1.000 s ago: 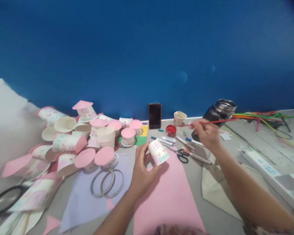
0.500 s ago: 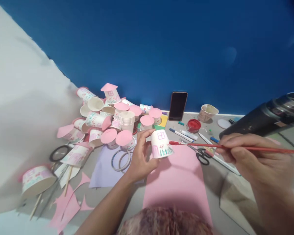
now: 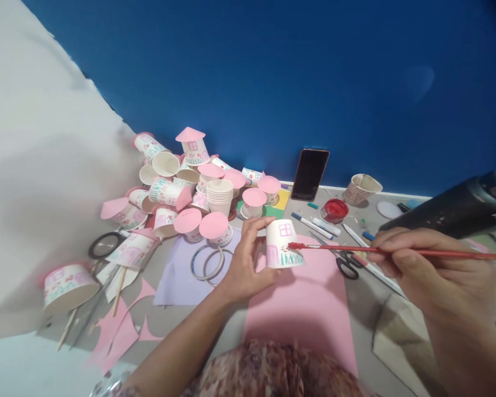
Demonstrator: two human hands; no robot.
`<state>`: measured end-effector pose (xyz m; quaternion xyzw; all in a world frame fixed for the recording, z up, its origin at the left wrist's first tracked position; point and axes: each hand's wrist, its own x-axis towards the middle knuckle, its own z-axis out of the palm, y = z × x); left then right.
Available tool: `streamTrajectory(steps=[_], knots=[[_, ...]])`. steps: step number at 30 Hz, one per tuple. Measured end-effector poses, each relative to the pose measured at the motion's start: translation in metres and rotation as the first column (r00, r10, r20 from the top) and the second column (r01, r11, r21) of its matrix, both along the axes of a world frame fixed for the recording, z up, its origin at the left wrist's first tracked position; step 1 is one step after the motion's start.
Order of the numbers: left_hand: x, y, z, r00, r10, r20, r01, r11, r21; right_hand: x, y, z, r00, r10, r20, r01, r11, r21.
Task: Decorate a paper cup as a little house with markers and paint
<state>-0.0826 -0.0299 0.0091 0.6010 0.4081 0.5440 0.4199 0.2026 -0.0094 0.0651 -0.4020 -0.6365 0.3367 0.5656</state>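
Note:
A white paper cup point(image 3: 279, 242) is held upside down in my left hand point(image 3: 250, 262), fingers and thumb closed round its left side. The cup bears a pink window, a pink door, green grass strokes and small red marks. My right hand point(image 3: 434, 275) grips a red paintbrush point(image 3: 355, 250) whose paint-loaded tip touches or nearly touches the cup's side above the grass. Below the cup lies a sheet of pink paper point(image 3: 301, 309). A small tub of red paint point(image 3: 334, 210) stands behind the brush.
At left are piled decorated cups with pink cone roofs point(image 3: 190, 220) and a stack of plain cups point(image 3: 220, 196). A phone point(image 3: 310, 174) leans on the blue wall. Scissors point(image 3: 348, 266), markers point(image 3: 314, 226), bangles point(image 3: 209, 263) and a dark bottle point(image 3: 450, 204) are close by.
The brush tip has moved from the cup's right edge onto its decorated front. The view has shifted slightly; both hands keep their holds.

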Motion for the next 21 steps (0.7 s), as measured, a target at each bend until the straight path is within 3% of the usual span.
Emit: streamTrajectory(steps=[7, 13, 21], knots=[[0.002, 0.000, 0.000, 0.999, -0.022, 0.047, 0.022, 1.000, -0.010, 0.002, -0.001, 0.003, 0.995, 0.050, 0.087, -0.054, 0.998, 0.046], [0.002, 0.000, 0.002, 0.999, -0.018, 0.032, 0.018, 1.000, -0.009, 0.003, -0.005, 0.008, 0.999, -0.015, 0.052, 0.012, 0.998, 0.064], [0.003, -0.001, 0.002, 0.998, -0.047, 0.049, 0.046, 0.999, 0.016, 0.000, -0.005, 0.012, 0.996, 0.014, 0.093, -0.024, 0.994, 0.111]])
